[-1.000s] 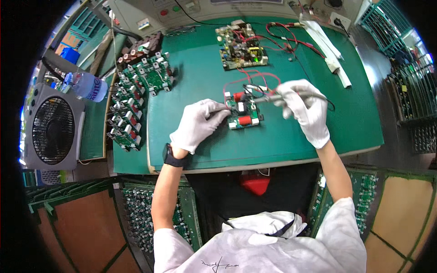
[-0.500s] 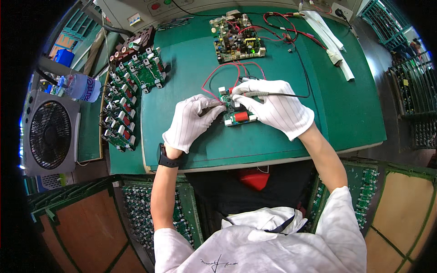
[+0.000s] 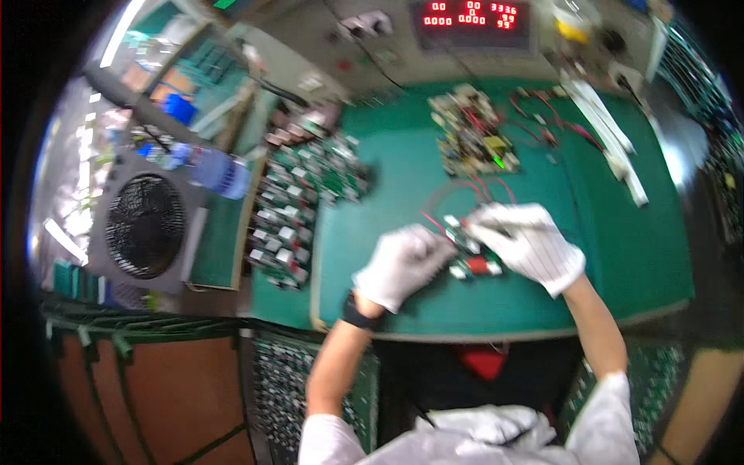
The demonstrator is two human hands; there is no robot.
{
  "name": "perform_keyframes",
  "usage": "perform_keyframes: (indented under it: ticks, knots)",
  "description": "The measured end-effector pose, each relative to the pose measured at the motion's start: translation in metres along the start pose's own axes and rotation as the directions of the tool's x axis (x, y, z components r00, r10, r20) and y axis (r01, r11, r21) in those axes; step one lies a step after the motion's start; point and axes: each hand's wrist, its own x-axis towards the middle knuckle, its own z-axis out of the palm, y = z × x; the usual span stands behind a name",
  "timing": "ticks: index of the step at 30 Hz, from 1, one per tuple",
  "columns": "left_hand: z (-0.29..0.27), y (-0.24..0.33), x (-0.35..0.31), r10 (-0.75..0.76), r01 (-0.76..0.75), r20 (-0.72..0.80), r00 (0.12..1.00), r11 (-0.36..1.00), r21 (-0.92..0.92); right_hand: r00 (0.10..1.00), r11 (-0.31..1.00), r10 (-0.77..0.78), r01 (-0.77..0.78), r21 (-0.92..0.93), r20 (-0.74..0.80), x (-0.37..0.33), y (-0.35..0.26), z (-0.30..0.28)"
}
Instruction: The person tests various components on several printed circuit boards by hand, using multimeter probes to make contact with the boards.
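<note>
A small green circuit board [image 3: 463, 249] with a red block-shaped part [image 3: 477, 266] and white parts lies on the green work mat between my hands. My left hand [image 3: 404, 266], in a white striped glove and closed at the fingertips, is at the board's left edge. A thin red wire [image 3: 434, 222] runs down to those fingertips. My gloved right hand [image 3: 535, 246] is closed on a grey pen-shaped test probe [image 3: 513, 225], its tip side over the board's upper part. Blur hides the exact contact points.
Beyond my hands lies a larger populated circuit board [image 3: 473, 132] with red wires. Several small boards [image 3: 283, 225] stand in rows at the left, near a box fan [image 3: 147, 225] and a plastic bottle [image 3: 221, 172]. White strips [image 3: 608, 128] lie at the right; a red digital display [image 3: 473, 19] is behind.
The whole view has shifted, so the bench appears lower and further right, and the red display has come into sight. Both hands stay at the small board.
</note>
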Motion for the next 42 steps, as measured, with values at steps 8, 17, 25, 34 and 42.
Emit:
perform_keyframes:
  ticks: [8, 17, 25, 34, 42]
  knots:
    - [-0.004, 0.005, 0.001, -0.050, 0.039, 0.130, 0.990, 0.996, 0.081, 0.960, 0.921, 0.254, -0.277, 0.274, 0.115, 0.012, -0.006, -0.006]
    - [-0.004, 0.001, 0.000, -0.058, 0.055, 0.059, 0.997, 0.997, 0.054, 0.974, 0.960, 0.208, -0.221, 0.171, 0.089, 0.022, -0.006, -0.013]
    - [-0.001, -0.001, 0.000, -0.030, 0.026, 0.097, 0.995, 0.999, 0.048, 0.996, 0.971, -0.001, -0.020, 0.238, 0.086, 0.000, 0.002, -0.010]
    - [-0.003, 0.001, 0.003, 0.021, -0.036, 0.092, 0.996, 0.985, 0.171, 0.985, 0.954, 0.058, -0.103, 0.281, 0.164, -0.001, 0.000, 0.000]
    - [-0.003, 0.003, 0.001, -0.011, 0.008, 0.042, 0.999, 0.998, 0.064, 0.946, 0.912, 0.182, -0.264, 0.313, 0.267, 0.010, -0.009, -0.011]
